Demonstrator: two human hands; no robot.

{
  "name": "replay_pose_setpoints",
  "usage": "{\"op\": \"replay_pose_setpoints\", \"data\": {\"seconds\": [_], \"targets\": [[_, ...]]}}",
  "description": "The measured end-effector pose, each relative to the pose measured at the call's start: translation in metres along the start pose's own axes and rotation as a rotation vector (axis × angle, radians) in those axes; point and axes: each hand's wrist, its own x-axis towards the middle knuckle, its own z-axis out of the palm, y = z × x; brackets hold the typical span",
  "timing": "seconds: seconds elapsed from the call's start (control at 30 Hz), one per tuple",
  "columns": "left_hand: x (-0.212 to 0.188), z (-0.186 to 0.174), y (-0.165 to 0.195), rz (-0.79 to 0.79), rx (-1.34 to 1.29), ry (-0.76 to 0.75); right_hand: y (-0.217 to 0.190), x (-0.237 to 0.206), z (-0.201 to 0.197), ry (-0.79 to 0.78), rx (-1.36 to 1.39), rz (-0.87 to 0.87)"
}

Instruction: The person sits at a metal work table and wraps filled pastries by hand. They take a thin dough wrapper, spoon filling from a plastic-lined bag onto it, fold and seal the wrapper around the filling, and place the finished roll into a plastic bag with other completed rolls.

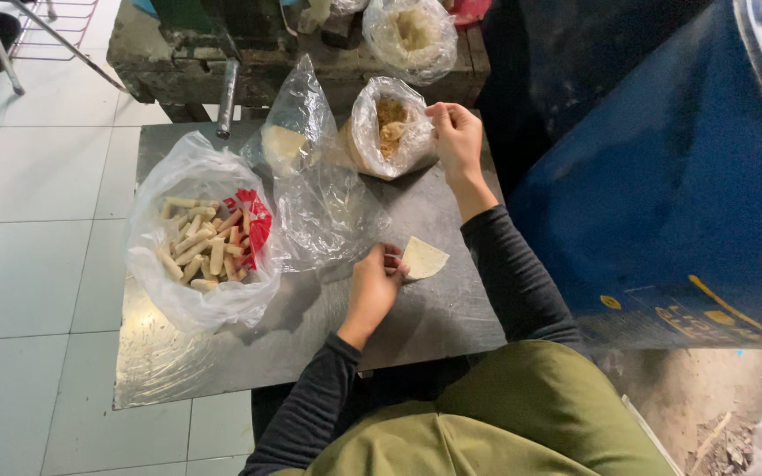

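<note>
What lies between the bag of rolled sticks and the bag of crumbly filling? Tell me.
In the head view, a clear plastic bag holding a pale wrapper stack sits between the stick bag and the filling bag.
</note>
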Motion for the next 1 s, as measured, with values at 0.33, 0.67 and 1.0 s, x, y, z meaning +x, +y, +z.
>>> {"op": "replay_pose_setpoints", "data": {"seconds": [0.33, 0.67, 1.0], "targets": [[-0.01, -0.009, 0.001, -0.046, -0.036, 0.012, 0.028, -0.09, -0.111, -0.041, 0.429, 0.22], [-0.014, -0.003, -0.001, -0.042, -0.052, 0.041, 0.064, -0.203, -0.12, -0.073, -0.052, 0.074], [-0.013, -0.003, 0.009, -0.023, -0.031, 0.053, 0.039, -0.231, -0.13, -0.42, -0.561, -0.452]]}}
